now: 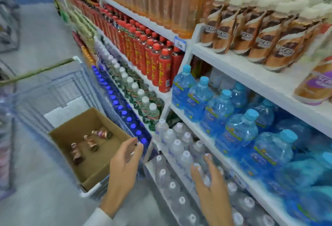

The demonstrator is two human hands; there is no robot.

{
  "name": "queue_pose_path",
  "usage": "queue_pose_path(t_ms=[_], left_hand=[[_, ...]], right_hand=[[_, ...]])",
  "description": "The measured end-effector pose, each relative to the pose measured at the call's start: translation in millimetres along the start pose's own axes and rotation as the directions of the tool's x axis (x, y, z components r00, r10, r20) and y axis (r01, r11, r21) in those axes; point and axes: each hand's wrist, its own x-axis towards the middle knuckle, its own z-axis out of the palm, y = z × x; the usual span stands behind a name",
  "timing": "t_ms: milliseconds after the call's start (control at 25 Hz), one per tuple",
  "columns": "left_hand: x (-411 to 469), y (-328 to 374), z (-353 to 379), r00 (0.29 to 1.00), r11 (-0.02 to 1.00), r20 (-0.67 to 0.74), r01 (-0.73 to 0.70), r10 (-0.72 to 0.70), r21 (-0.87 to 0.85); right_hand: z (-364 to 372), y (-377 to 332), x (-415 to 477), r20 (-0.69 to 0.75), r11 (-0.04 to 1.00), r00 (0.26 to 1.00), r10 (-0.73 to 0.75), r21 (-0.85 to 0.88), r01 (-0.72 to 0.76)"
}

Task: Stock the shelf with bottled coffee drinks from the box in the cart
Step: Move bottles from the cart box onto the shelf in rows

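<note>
While both hands hang empty, fingers loosely spread, the left hand (pixel 124 164) sits just beside the near corner of the box (pixel 102 161), and the right hand (pixel 212 182) is over the water bottles (pixel 177 146) low down. A few coffee bottles (pixel 90 143) lie loose in the box, which sits in the cart (pixel 59 89). Matching stock stands on the shelf (pixel 242 67), upper right. Advised: reach in with the left hand, grip one bottle by its body, and stand it upright, label outward, on the bare front strip. Brand lettering is blurred and unreadable; the price tag (pixel 180 42) is likewise illegible.
</note>
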Motion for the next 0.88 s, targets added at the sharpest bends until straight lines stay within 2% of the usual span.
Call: queue_pose_path(t_ms=[160,280,360,560,640,760,880], left_hand=[[9.6,-33.9,-70.0,0.985,0.992,-0.121,0.121,-0.124,-0.036],[15.4,-64.7,-116.9,0.95,0.97,-0.197,0.237,-0.243,-0.054],[23.1,-83.6,-145.1,0.925,0.957,-0.245,0.289,-0.289,-0.038],[47.3,-128.1,-201.6,0.862,0.912,-0.304,0.405,-0.406,-0.069],[57.3,-137.8,-216.3,0.844,0.901,-0.323,0.428,-0.428,-0.076],[75.8,-148.3,-229.7,0.833,0.889,-0.331,0.457,-0.443,-0.04],[111.2,-162.5,-232.4,0.785,0.856,-0.373,0.513,-0.495,-0.058]], right_hand=[[78.1,5.8,15.9,0.145,0.99,0.981,0.127,-0.079,-0.117],[128.8,7.8,27.8,0.327,0.971,0.923,0.202,-0.192,-0.144],[161.9,7.1,36.5,0.396,0.958,0.889,0.229,-0.254,-0.134],[249.7,-0.7,50.2,0.287,0.928,0.915,0.285,-0.323,-0.188],[273.5,-11.3,59.5,0.329,0.918,0.897,0.297,-0.357,-0.173],[302.5,-24.4,78.9,0.463,0.909,0.829,0.313,-0.4,-0.119],[343.5,-30.1,110.0,0.576,0.912,0.766,0.286,-0.41,-0.032]])
